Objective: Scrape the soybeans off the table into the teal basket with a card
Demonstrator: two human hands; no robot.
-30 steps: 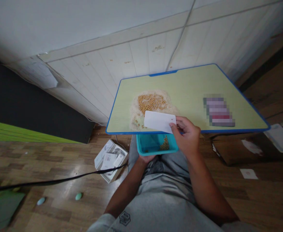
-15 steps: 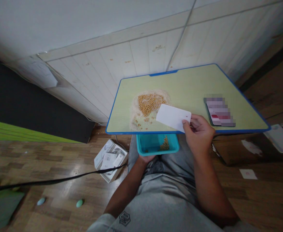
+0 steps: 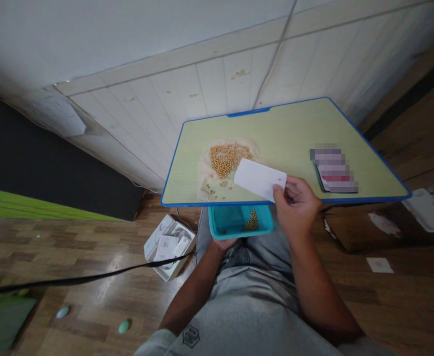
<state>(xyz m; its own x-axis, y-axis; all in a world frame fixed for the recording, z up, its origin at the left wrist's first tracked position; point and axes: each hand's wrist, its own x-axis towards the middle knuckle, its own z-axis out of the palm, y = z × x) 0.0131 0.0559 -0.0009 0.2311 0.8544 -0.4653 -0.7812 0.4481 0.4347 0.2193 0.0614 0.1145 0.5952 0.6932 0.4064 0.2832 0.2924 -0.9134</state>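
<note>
Between the thumb and fingers of my right hand (image 3: pixel 296 202) is a white card (image 3: pixel 259 179), held over the near side of the table. Its far left end reaches the edge of a pile of yellow soybeans (image 3: pixel 224 160), which lies among scattered pale grains (image 3: pixel 205 170) like rice. Below the table's front edge, my left hand (image 3: pixel 224 244) supports a turquoise plastic tub (image 3: pixel 217 236) from beneath; most of its fingers are hidden under it. Some soybeans are heaped in the tub's right corner, with a few at its left.
The light green table (image 3: pixel 287 128) has a blue rim and stands against the panelled wall. A phone (image 3: pixel 335 173) lies on its right side. On the floor are an open white box (image 3: pixel 170 247), a brown carton (image 3: pixel 361 230) and small egg-shaped objects (image 3: pixel 124 326). A black strap (image 3: pixel 90 278) crosses at left.
My right hand and the white card have shifted slightly left, towards the soybean pile. The tub, with my left hand under it, stays in place.
</note>
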